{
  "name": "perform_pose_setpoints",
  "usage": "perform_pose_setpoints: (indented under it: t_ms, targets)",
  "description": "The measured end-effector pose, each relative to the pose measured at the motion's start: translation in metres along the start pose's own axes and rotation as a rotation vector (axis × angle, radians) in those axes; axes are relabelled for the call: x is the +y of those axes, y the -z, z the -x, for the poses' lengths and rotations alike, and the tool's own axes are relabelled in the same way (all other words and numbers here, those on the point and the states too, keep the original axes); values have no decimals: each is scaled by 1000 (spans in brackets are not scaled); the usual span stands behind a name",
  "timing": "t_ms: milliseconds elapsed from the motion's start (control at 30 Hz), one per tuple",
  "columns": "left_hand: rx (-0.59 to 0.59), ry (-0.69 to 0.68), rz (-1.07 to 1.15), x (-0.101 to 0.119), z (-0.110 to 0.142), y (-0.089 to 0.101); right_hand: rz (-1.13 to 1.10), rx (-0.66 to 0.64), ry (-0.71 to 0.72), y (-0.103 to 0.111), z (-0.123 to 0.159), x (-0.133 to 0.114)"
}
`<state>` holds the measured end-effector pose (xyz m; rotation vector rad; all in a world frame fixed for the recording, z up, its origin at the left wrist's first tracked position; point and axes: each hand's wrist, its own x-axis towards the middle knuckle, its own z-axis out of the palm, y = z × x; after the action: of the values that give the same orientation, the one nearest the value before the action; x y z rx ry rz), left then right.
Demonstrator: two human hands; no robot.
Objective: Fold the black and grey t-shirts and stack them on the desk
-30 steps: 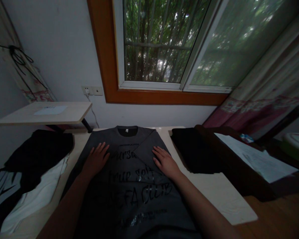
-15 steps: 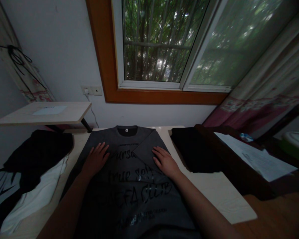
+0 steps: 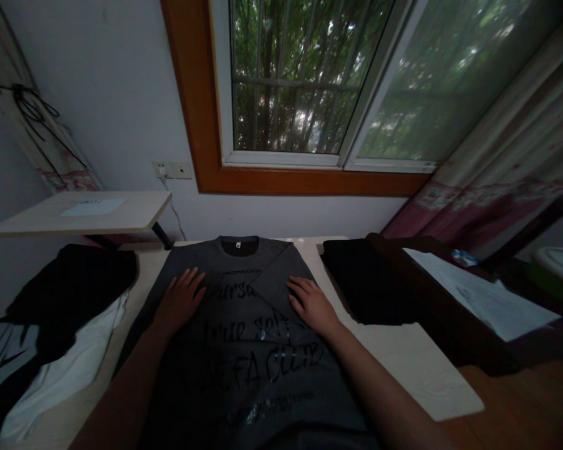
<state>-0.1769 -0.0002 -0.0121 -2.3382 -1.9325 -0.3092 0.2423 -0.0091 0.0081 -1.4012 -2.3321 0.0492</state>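
A person's left hand (image 3: 181, 301) and right hand (image 3: 312, 304) rest, fingers outstretched, on a gray T-shirt (image 3: 251, 340). Black folded cloth (image 3: 363, 281) lies nearby.

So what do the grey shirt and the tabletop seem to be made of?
The grey shirt looks like matte fabric, perhaps cotton knit: it lies soft and creased. Its lettering glints like glossy print. The tabletop seems pale wood or laminate, being smooth and beige.
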Motion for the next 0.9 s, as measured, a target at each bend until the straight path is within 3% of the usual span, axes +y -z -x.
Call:
perform_pose_setpoints:
  t_ms: [900]
  targets:
    - [104,-17,63,0,-2,7,17,12,-19,3,0,-3]
